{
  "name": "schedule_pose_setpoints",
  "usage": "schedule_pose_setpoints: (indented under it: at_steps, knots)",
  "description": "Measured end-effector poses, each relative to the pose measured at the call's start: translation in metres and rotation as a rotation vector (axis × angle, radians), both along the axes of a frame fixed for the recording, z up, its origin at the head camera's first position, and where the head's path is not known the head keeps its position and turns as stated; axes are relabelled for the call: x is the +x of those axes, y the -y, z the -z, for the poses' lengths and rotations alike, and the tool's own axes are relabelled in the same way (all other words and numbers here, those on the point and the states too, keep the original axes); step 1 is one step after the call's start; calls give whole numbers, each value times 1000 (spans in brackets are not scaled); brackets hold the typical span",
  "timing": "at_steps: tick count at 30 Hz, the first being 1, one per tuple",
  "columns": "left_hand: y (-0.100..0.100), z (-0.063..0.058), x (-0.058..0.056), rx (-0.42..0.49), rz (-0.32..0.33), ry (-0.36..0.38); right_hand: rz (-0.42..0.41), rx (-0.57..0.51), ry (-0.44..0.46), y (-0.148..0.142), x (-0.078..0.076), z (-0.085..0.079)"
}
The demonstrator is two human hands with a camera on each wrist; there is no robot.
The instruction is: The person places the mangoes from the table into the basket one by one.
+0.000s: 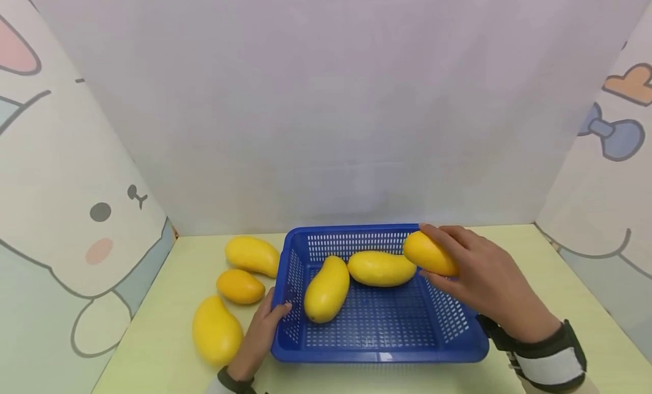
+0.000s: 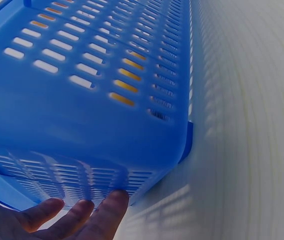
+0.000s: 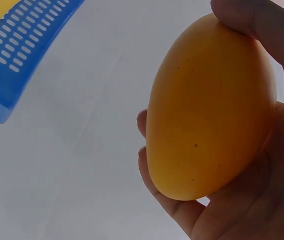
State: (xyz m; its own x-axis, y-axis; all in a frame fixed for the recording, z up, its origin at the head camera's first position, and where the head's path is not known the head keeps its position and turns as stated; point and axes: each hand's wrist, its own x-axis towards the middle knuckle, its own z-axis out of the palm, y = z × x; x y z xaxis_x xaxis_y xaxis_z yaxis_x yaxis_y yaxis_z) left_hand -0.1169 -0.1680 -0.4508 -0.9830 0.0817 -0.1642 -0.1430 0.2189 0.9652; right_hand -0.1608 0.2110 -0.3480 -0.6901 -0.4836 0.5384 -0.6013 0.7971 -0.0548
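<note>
A blue plastic basket (image 1: 382,355) with slotted walls stands on the table, and two yellow mangoes lie inside: one mango (image 1: 327,289) at its left, another mango (image 1: 382,268) along the back. My left hand (image 1: 261,330) grips the basket's left side, thumb over the rim. In the left wrist view its fingertips (image 2: 112,200) press on the outer slotted wall. Over the basket's right back corner, my right hand (image 1: 481,269) holds an orange-yellow mango (image 1: 430,253) between thumb and fingers. Small dark specks dot this mango (image 3: 207,115) in the right wrist view.
Left of the basket, three more mangoes lie on the pale yellow table (image 1: 153,348): one mango (image 1: 252,255) at the back, a smaller orange mango (image 1: 240,286) in the middle, a large mango (image 1: 216,332) nearest. A white wall (image 1: 326,128) rises behind, with cartoon-printed panels (image 1: 66,173) on both sides.
</note>
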Motion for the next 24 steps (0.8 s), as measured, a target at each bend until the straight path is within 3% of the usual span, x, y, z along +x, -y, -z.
schedule_pose_setpoints:
  at_steps: [8, 24]
  knots:
    - [1, 1, -1, 1, -1, -4, -66, 13, -16, 12, -1, -3]
    - [1, 1, 0, 2, 15, -2, -161, 42, 0, 32, -16, 11]
